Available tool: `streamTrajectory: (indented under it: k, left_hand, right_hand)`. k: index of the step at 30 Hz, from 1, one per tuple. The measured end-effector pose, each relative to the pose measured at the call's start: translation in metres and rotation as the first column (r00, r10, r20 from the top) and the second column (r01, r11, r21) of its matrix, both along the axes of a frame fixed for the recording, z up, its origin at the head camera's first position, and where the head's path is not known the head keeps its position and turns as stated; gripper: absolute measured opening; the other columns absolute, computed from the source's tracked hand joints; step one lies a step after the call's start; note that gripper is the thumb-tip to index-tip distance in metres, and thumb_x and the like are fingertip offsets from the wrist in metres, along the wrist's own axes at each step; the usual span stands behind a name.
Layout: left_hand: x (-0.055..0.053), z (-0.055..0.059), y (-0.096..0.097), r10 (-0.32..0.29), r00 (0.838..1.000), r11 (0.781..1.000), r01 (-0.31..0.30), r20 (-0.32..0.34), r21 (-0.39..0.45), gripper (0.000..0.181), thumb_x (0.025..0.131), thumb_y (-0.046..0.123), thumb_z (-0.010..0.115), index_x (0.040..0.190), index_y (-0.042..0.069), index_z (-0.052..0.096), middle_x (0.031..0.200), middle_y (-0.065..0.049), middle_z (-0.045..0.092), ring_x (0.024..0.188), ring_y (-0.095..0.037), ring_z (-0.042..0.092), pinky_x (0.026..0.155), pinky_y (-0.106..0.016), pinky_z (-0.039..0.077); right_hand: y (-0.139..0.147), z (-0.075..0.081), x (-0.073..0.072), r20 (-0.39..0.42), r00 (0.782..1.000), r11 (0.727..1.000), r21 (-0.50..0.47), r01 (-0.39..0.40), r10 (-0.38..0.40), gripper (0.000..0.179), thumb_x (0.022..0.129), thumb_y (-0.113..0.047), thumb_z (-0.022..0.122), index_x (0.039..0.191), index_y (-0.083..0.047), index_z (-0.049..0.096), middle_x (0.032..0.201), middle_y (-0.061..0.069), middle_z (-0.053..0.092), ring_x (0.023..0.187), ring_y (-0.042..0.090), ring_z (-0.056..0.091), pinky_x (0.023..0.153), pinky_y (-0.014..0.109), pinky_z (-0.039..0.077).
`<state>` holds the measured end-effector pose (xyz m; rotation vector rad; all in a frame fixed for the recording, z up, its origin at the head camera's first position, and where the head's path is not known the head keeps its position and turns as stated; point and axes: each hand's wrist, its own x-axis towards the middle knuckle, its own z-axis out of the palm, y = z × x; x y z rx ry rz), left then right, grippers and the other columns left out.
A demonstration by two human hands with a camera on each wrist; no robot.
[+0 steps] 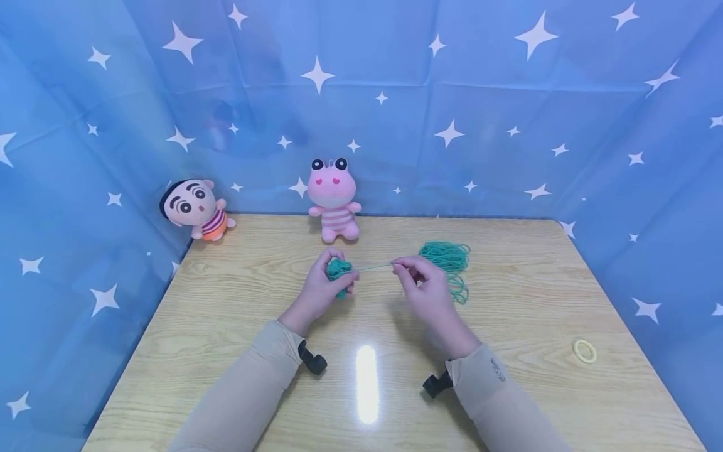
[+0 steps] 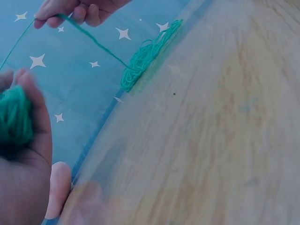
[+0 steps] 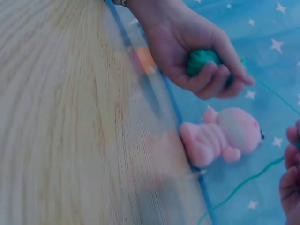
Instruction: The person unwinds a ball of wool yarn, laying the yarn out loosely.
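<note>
In the head view my left hand (image 1: 326, 284) grips a small ball of green yarn (image 1: 337, 269), its fingers curled round it. A thin strand (image 1: 374, 267) runs taut from that ball to my right hand (image 1: 423, 285), which pinches it between thumb and fingertips. Just beyond the right hand lies a loose heap of green yarn (image 1: 446, 256) on the table. The left wrist view shows the strand going on from the right hand (image 2: 79, 11) down to the heap (image 2: 145, 58). In the right wrist view the ball (image 3: 202, 62) sits within the left palm.
A pink plush toy (image 1: 334, 201) sits at the table's back edge, and a black-haired plush doll (image 1: 198, 208) leans at the back left corner. A pale yellow ring (image 1: 584, 351) lies on the wooden table (image 1: 508, 408) at right. A blue starred curtain (image 1: 384, 37) hangs behind.
</note>
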<state>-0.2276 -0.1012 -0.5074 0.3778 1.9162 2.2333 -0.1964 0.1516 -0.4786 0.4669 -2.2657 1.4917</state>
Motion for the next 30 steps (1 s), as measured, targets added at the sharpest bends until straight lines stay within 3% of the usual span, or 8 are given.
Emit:
streamTrajectory:
  k: [4,8,12,15,19,25,27,30]
  left_hand:
    - [0.0,0.001,-0.002,0.029,0.998,0.992,-0.036,-0.058,-0.124,0.049,0.1,0.009,0.078,0.143,0.01,0.056,0.103,0.002,0.063,0.087,-0.012,0.065,0.077,-0.024,0.06]
    - [-0.002,-0.001,-0.004,-0.034,0.999,0.999,0.034,0.01,0.014,0.033,0.106,0.01,0.07,0.137,0.005,0.058,0.105,-0.001,0.064,0.094,-0.013,0.07,0.086,-0.027,0.065]
    - [-0.004,-0.003,-0.005,-0.102,0.988,0.979,0.08,0.112,0.188,0.01,0.115,0.021,0.059,0.119,0.013,0.054,0.125,-0.01,0.064,0.092,-0.017,0.075,0.084,-0.03,0.069]
    - [-0.005,-0.002,-0.005,-0.103,0.987,0.977,0.077,0.121,0.197,0.009,0.116,0.028,0.056,0.114,0.02,0.051,0.121,-0.007,0.069,0.082,-0.015,0.07,0.072,-0.026,0.064]
    - [-0.005,-0.002,-0.005,-0.085,0.993,0.98,0.068,0.083,0.189,0.009,0.115,0.02,0.056,0.119,0.018,0.049,0.096,0.002,0.066,0.08,-0.012,0.062,0.065,-0.023,0.054]
    - [-0.007,-0.003,-0.005,-0.039,0.996,0.977,0.023,0.076,0.21,0.017,0.111,0.008,0.057,0.123,0.005,0.045,0.101,0.001,0.066,0.096,-0.013,0.069,0.082,-0.029,0.065]
    - [-0.007,-0.003,-0.004,-0.022,0.996,0.976,0.002,0.092,0.218,0.013,0.11,0.005,0.055,0.12,0.004,0.047,0.106,-0.004,0.064,0.106,-0.017,0.072,0.093,-0.033,0.067]
    - [-0.008,-0.003,-0.003,-0.003,0.992,0.977,-0.025,0.13,0.211,0.007,0.109,0.003,0.053,0.115,0.006,0.052,0.118,-0.012,0.059,0.112,-0.021,0.076,0.099,-0.034,0.067]
  right_hand:
    - [0.012,0.0,0.001,-0.018,1.0,1.0,-0.014,0.023,-0.024,0.012,0.107,-0.008,0.071,0.112,-0.005,0.082,0.095,0.011,0.078,0.073,0.006,0.062,0.066,0.015,0.053]
    - [0.022,-0.001,0.001,-0.041,0.997,0.998,-0.006,0.066,-0.066,0.011,0.105,-0.005,0.074,0.111,-0.005,0.082,0.093,0.013,0.078,0.074,0.002,0.06,0.067,0.011,0.051]
    - [0.032,-0.003,0.001,-0.045,0.993,0.994,0.006,0.112,-0.112,0.011,0.102,-0.003,0.076,0.111,-0.002,0.082,0.091,0.014,0.078,0.074,-0.001,0.059,0.067,0.009,0.049]
    - [0.041,-0.004,0.0,-0.028,0.989,0.989,0.011,0.145,-0.145,0.012,0.102,-0.003,0.076,0.112,-0.002,0.082,0.092,0.017,0.077,0.074,-0.002,0.058,0.068,0.008,0.048]
    - [0.054,-0.004,0.0,0.003,0.985,0.985,0.004,0.174,-0.174,0.011,0.103,-0.006,0.076,0.112,-0.005,0.083,0.093,0.018,0.077,0.074,-0.001,0.057,0.068,0.008,0.048]
    - [0.078,-0.008,-0.001,0.033,0.972,0.972,0.043,0.232,-0.234,0.015,0.107,-0.014,0.074,0.115,-0.005,0.082,0.09,0.016,0.074,0.071,0.0,0.056,0.064,0.011,0.048]
    - [0.087,-0.011,-0.002,0.045,0.966,0.966,0.062,0.251,-0.254,0.017,0.108,-0.016,0.073,0.116,-0.005,0.082,0.089,0.014,0.073,0.069,0.002,0.056,0.061,0.012,0.047]
    - [0.101,-0.017,-0.002,0.065,0.953,0.952,0.099,0.29,-0.297,0.02,0.108,-0.019,0.072,0.117,-0.005,0.082,0.091,0.011,0.073,0.067,0.001,0.056,0.057,0.013,0.047]
